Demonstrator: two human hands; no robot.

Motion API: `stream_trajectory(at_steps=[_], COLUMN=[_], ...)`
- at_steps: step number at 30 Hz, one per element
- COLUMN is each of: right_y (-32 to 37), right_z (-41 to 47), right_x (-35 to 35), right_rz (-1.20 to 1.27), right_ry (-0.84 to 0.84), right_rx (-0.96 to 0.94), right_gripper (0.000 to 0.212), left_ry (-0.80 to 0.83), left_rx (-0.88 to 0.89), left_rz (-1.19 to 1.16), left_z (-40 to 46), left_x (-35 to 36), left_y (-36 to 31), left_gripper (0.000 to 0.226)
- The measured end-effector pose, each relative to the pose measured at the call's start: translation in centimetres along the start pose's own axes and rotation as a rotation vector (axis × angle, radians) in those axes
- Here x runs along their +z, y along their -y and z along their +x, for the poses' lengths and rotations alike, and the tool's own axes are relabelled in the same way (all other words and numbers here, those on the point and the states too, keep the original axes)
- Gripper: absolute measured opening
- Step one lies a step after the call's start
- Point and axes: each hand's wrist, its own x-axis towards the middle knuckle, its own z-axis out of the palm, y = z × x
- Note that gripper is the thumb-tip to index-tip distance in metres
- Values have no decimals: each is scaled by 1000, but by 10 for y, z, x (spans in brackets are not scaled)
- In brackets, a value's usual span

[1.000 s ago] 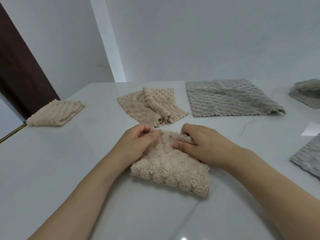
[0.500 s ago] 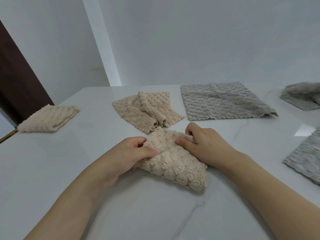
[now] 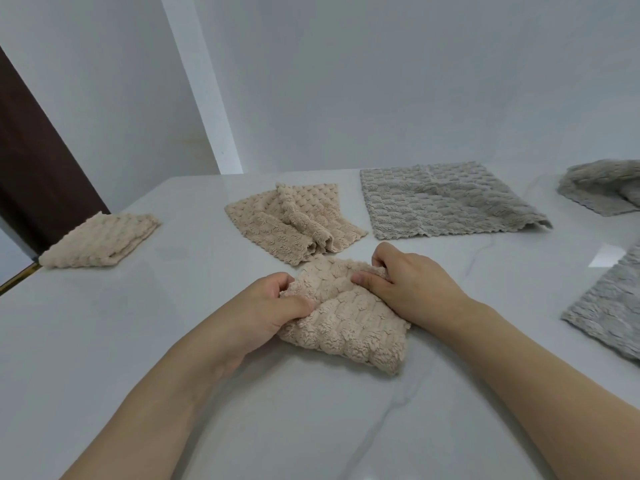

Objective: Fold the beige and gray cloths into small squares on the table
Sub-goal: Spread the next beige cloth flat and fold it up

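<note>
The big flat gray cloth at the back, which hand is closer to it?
Right. The right hand sits just in front of the gray cloth, gripping the beige cloth. The left hand grips its other side, farther away.

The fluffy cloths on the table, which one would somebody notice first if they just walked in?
Most likely the fluffy beige cloth folded into a thick pad at the near middle of the white marble table, because the left hand and the right hand both pinch its far edge. Next, the big flat gray textured cloth behind it, and the crumpled beige cloth beside that.
</note>
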Motion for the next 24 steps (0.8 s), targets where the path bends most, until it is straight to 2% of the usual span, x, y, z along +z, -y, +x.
stream_trajectory(at_steps=[2,6,9,11,13,14,15,17,18,20,22,24], right_y=[-1,-1,-3,-3,-3,-3,-3,-3,-3,-3,-3,-4], right_z=[0,2,3,3,5,5,6,7,8,8,7,6], right_x=[0,0,0,0,1,2,3,4,3,2,1,0], right_rz=[14,28,49,49,39,36,39,57,66,85,105,111], right_ry=[4,14,28,24,17,12,4,-11,-11,-7,-6,0], right_rx=[-1,2,13,12,10,9,9,14,20,27,28,28], right_gripper=[41,44,43,41,41,41,41,40,41,41,40,40], left_ry=[-29,-156,-255,-345,-548,-632,-647,-466,-357,-277,-368,-444], left_rx=[5,-73,-89,-56,120,270,427,661,710,705,646,608], left_rz=[75,513,712,883,1126,1168,1110,897,855,889,967,1019], left_z=[0,-1,-5,-14,-22,-26,-31,-37,-38,-37,-29,-25], left_x=[1,4,8,15,23,29,37,58,71,91,99,99], left_y=[1,4,-1,-9,-9,-8,-9,-7,-5,-3,0,3], left_gripper=[44,34,29,30,29,26,23,18,15,27,39,37])
